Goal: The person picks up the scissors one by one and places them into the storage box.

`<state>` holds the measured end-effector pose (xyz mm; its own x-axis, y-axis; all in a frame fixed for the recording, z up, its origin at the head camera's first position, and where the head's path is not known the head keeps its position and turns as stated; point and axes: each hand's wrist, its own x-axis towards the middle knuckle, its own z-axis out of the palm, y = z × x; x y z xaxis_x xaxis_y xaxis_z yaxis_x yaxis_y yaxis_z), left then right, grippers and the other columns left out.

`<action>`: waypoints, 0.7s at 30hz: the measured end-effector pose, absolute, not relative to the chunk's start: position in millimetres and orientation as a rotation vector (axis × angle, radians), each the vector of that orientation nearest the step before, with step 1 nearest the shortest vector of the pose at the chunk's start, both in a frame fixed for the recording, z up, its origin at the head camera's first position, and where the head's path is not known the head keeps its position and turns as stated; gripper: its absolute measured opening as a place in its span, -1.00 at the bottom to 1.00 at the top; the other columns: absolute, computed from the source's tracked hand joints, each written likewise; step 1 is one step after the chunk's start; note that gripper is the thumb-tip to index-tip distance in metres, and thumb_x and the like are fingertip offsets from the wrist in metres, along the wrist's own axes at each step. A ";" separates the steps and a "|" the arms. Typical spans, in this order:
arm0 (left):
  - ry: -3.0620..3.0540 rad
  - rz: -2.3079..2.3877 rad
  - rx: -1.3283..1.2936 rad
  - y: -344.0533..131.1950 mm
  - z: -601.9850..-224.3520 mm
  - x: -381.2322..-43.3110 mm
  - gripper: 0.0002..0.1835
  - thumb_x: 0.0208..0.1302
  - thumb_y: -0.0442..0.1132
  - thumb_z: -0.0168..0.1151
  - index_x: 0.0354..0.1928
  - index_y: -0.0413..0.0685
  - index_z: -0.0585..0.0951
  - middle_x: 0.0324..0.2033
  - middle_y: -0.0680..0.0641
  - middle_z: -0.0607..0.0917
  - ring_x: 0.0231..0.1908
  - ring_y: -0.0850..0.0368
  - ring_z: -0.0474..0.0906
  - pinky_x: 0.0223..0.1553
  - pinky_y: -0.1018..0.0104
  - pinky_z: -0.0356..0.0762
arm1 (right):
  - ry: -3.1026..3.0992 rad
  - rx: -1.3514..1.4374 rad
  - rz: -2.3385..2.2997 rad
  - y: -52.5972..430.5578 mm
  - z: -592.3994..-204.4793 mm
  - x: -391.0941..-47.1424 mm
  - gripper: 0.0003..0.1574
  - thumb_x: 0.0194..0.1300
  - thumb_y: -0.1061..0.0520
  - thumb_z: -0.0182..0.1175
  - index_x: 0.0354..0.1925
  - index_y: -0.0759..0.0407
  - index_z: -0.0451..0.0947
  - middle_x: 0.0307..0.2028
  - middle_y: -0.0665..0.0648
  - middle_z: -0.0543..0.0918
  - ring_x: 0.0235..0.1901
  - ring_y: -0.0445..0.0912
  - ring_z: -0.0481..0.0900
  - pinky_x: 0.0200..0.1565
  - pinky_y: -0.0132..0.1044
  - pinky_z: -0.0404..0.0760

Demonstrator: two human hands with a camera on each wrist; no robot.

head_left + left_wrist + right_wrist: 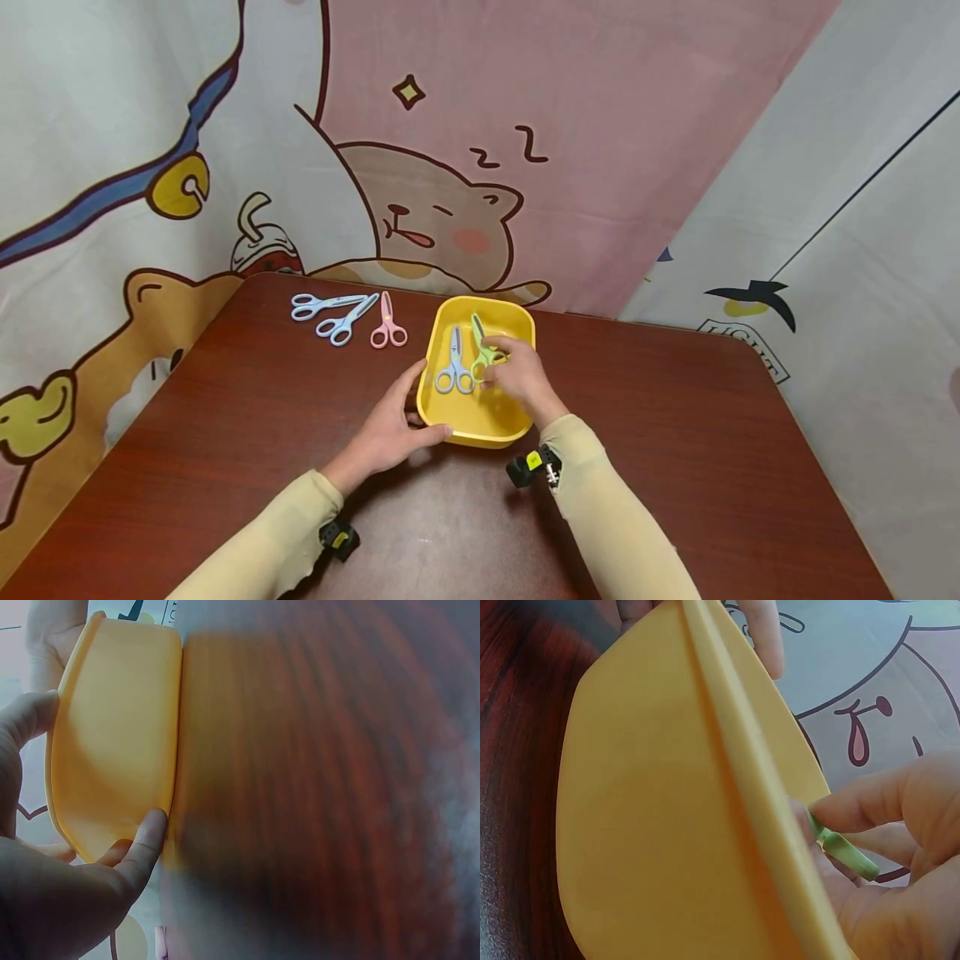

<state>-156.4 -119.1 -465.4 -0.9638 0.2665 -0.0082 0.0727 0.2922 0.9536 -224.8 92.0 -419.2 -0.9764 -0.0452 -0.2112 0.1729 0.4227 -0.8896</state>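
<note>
A yellow plastic tray (491, 438) stands on the table. My left hand (386, 429) grips its near left corner, the thumb at the near rim and the fingers along the left wall. In the left wrist view, fingers (148, 836) press low on the tray's outer wall. Reaching over the tray's right side, my right hand (519, 372) pinches green scissors (480, 335) near the handles. Their blades point away from me. Lavender scissors (455, 354) lie beside them in the tray. In the right wrist view, the tray wall hides much of the green scissors (851, 856).
Left of the tray, two light blue scissors (351, 318) lie close together, with pink scissors (387, 317) beside them. The brown wooden table (675, 433) ends at a printed cartoon curtain (600, 150) behind.
</note>
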 end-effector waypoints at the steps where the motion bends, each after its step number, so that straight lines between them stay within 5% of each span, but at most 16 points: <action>1: 2.388 1.745 0.316 -119.2 -465.4 -156.4 0.16 0.11 -0.25 0.60 0.63 -0.09 0.03 0.39 -0.26 0.39 0.07 -0.14 0.60 -0.12 0.35 0.66 | 2.478 0.118 -1.565 91.8 -419.5 -225.0 -0.24 0.14 0.51 0.25 0.32 0.19 0.57 0.09 0.33 0.53 -0.48 -0.05 0.64 -0.17 -0.01 0.77; 21: 2.393 1.735 0.319 -119.2 -463.6 -156.0 0.16 0.12 -0.25 0.58 0.63 -0.09 0.02 0.37 -0.27 0.40 0.06 -0.13 0.60 -0.13 0.39 0.65 | 2.505 0.085 -1.464 85.1 -427.7 -227.7 -0.27 0.19 0.56 0.20 0.32 0.25 0.55 0.08 0.36 0.55 -0.34 0.14 0.72 -0.26 -0.11 0.77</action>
<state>-156.0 -119.2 -463.6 -0.9628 0.2699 -0.0107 0.0736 0.3006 0.9509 -227.7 85.1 -427.7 -0.9700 -0.0697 -0.2331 0.1689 0.4968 -0.8513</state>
